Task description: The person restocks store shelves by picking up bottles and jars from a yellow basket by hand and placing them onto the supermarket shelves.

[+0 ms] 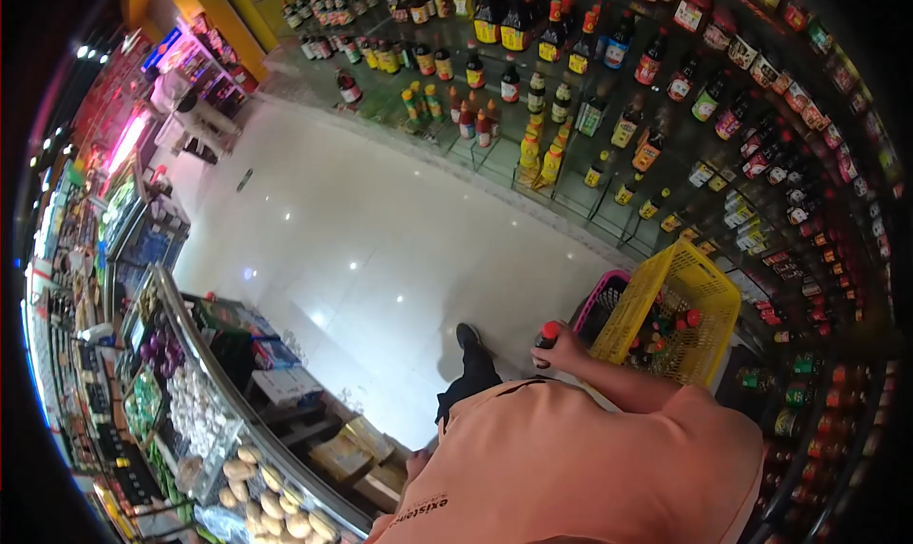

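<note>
My right hand point(565, 351) is wrapped round a dark bottle with a red cap point(546, 339), held out over the floor beside a yellow basket. The yellow basket point(720, 340) has several bottles with red caps inside, and a pink-rimmed basket point(601, 287) stands against its left side. Low by the shirt's left edge, my left hand point(417, 462) shows only in part, near the vegetable stand; its fingers are too small and hidden to read.
Shelves point(561, 197) of sauce bottles and jars run along the top and right. A vegetable stand point(228, 378) with garlic, onions and potatoes is at left, cardboard boxes point(352, 449) under its edge. Tiled floor point(380, 221) lies between. Another person point(190, 106) stands far off at upper left.
</note>
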Demonstrator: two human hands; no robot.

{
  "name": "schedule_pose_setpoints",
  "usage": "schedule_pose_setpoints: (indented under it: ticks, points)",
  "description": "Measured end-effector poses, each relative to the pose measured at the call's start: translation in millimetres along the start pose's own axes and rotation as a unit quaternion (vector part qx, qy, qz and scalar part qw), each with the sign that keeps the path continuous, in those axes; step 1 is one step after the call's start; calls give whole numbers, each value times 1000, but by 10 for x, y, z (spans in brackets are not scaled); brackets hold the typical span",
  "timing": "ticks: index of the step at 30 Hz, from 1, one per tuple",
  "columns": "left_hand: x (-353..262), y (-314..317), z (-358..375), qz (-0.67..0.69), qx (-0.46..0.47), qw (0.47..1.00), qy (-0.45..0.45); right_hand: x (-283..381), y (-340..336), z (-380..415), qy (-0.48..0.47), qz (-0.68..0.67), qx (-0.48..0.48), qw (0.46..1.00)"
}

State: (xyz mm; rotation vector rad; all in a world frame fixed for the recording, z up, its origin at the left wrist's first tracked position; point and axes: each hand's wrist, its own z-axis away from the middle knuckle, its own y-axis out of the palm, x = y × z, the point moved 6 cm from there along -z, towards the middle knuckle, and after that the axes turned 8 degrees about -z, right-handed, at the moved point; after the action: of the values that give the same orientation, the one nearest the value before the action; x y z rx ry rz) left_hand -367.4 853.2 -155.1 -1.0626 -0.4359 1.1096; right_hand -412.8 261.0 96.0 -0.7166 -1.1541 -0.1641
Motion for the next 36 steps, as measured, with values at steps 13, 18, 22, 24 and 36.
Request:
schedule_pose_setpoints:
  ticks: [13, 18, 22, 24, 36]
  points:
    - [61, -2493, -3393, 478, 121, 831, -256, 896, -624, -1135, -15, -223, -271, 936]
    - [-432, -2881, -4198, 431, 150, 862, -220, 1066, -1340, -1362, 5, -277, -369, 887]
    - [-1012, -3029, -4486, 381, 192, 885, -186, 1208, -2258, -1742, -67, -305, -427, 849]
    - [-1273, -3053, -4568, 393, 178, 887, -167, 1437, -2783, -1965, -154, -259, -460, 835]
    - [-2323, -2486, -4957, 360, 150, 909, -146, 1023, -5318, -3646, -182, -77, -563, 803]
